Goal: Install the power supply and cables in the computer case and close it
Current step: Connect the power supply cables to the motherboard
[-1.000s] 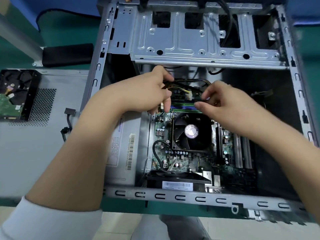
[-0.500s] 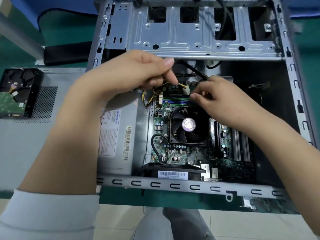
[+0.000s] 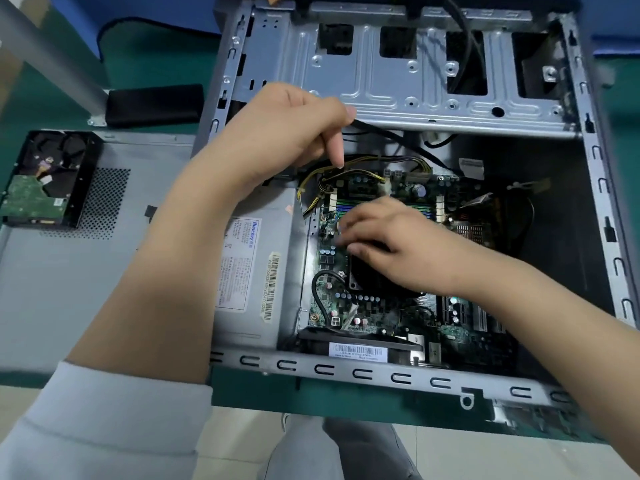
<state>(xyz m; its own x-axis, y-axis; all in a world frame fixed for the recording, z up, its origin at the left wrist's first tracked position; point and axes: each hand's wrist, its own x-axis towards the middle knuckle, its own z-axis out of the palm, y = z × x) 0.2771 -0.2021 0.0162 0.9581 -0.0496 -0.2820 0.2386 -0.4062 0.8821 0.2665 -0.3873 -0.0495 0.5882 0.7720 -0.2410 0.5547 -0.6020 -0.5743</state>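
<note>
The open computer case (image 3: 346, 370) lies on its side. The grey power supply (image 3: 256, 271) with a white label sits in its left bay, beside the motherboard (image 3: 363, 306). Yellow and black wires (image 3: 311, 174) run from it to a white plug (image 3: 386, 185) at the board's top edge. My left hand (image 3: 287, 133) hovers above those wires with curled fingers and pinches a black cable (image 3: 391, 135) that runs off to the right. My right hand (image 3: 391, 244) lies over the CPU fan, its blurred fingers stretched left onto the board. The fan is mostly hidden.
The metal drive cage (image 3: 398, 81) spans the case's far side. The grey side panel (image 3: 69, 271) lies flat to the left with a bare hard drive (image 3: 45, 181) on it. A black block (image 3: 152, 102) and a metal leg (image 3: 52, 53) stand behind on the green mat.
My right hand left the plug at the board's top edge and dropped down over the CPU fan. My left hand rose slightly, uncovering the yellow wires.
</note>
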